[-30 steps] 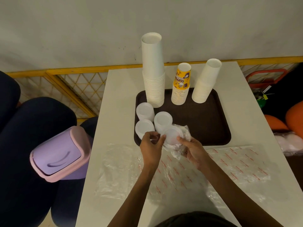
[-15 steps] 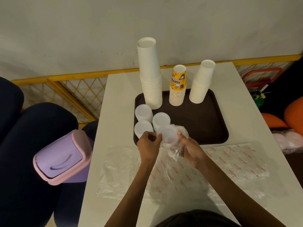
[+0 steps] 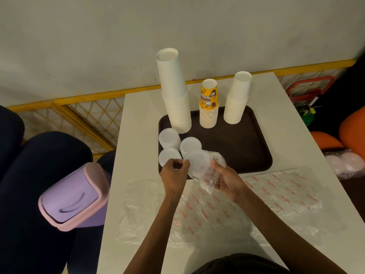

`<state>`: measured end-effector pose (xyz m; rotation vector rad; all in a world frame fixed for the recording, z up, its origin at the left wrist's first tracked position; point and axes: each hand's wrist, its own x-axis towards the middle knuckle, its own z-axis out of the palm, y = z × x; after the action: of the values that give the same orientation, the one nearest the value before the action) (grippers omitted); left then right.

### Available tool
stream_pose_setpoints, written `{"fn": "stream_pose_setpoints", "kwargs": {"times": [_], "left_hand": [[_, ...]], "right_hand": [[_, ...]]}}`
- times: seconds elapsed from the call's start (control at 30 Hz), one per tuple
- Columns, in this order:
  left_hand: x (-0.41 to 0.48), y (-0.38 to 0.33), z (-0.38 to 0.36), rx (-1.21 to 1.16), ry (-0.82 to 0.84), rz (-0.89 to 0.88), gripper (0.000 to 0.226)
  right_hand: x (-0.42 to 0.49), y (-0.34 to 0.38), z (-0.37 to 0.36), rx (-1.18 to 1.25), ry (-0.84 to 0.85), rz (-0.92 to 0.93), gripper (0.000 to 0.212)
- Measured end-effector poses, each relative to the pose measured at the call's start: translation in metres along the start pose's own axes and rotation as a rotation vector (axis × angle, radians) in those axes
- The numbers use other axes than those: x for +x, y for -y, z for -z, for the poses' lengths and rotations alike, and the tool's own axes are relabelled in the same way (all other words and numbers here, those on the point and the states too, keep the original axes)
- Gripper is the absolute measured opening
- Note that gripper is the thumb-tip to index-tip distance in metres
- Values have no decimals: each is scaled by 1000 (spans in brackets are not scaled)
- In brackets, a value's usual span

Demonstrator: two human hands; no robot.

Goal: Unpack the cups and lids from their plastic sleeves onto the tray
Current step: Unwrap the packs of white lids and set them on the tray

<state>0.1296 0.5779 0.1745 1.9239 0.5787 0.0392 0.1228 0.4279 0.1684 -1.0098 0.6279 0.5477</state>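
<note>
Guessing nearly done, paper cups on brown tray | left hand pinches translucent white lid stack | my right hand grips clear plastic sleeve

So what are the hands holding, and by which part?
The left hand pinches the lid stack at its left edge; the right hand grips the plastic sleeve bunched around the stack's lower end.

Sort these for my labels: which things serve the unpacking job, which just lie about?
Job: dark brown tray, white paper cup stacks, yellow printed cup stack, translucent lid stacks, crinkled clear plastic sleeve.
Lying about: lilac swing-lid bin, orange rounded object.
</note>
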Motion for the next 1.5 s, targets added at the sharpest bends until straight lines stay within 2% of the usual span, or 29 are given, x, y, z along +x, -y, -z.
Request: {"fn": "stream_pose_setpoints", "kwargs": {"times": [0.17, 0.33, 0.53, 0.77, 0.9, 1.1, 1.33, 1.5], "left_hand": [[12, -8, 4, 2, -27, 3, 12], [59, -17, 21, -27, -118, 89, 17], [118, -17, 32, 65, -231, 128, 17], [144, -6, 17, 216, -178, 139, 21], [154, -3, 9, 249, -153, 125, 19], [158, -3, 4, 296, -123, 103, 19], [156, -4, 3, 360, -126, 95, 20], [153, -1, 4, 383, -122, 86, 29]], "right_hand": [[5, 0, 0, 3, -45, 2, 33], [12, 8, -1, 32, -61, 27, 30], [22, 17, -4, 42, -45, 83, 17], [35, 20, -4, 52, -56, 87, 17], [42, 20, -4, 57, -62, 83, 31], [46, 20, -5, 72, -54, 64, 21], [47, 19, -3, 86, -54, 68, 21], [47, 17, -2, 68, -60, 66, 23]]}}
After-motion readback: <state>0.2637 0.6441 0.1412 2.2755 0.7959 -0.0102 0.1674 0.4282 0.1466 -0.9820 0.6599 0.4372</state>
